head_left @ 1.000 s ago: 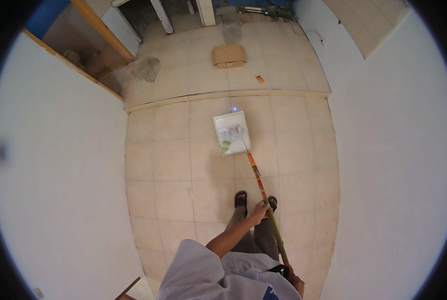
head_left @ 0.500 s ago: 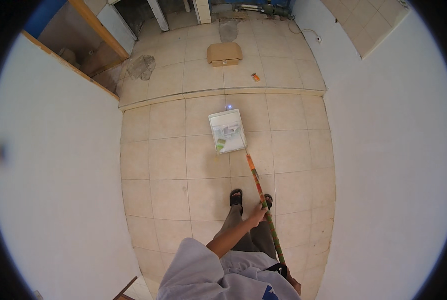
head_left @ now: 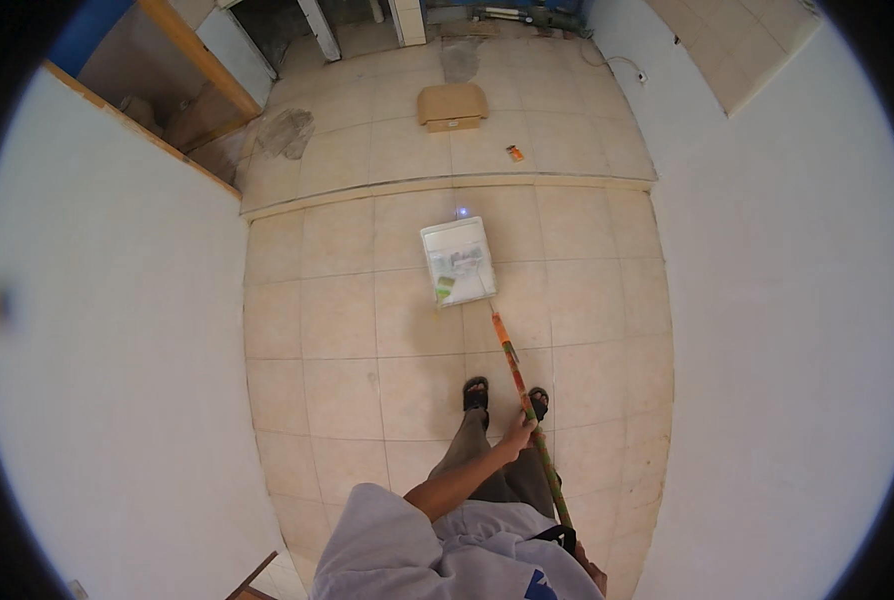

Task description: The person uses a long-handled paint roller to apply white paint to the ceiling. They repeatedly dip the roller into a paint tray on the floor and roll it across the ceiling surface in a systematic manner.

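My left hand [head_left: 519, 437] is wrapped round a long pole [head_left: 508, 352] with an orange and green pattern. Lower down at the right, beside my shirt, my right hand [head_left: 593, 577] grips the same pole; part of it is hidden. A thin metal rod runs from the pole's far end into a white paint tray [head_left: 455, 233] on the floor. The paint roller [head_left: 464, 258] at its tip is blurred inside the tray. A small green and white piece [head_left: 446, 288] lies at the tray's near left corner.
A low step [head_left: 447, 184] crosses the tiled floor beyond the tray. On it are a brown cardboard box [head_left: 453, 105] and a small orange packet [head_left: 515, 153]. White walls [head_left: 117, 330] stand on both sides. My sandalled feet [head_left: 476, 393] are close behind the tray.
The paint roller has shifted slightly within the tray and now looks more smeared. Both hands keep their hold on the pole. The whole view has moved a little.
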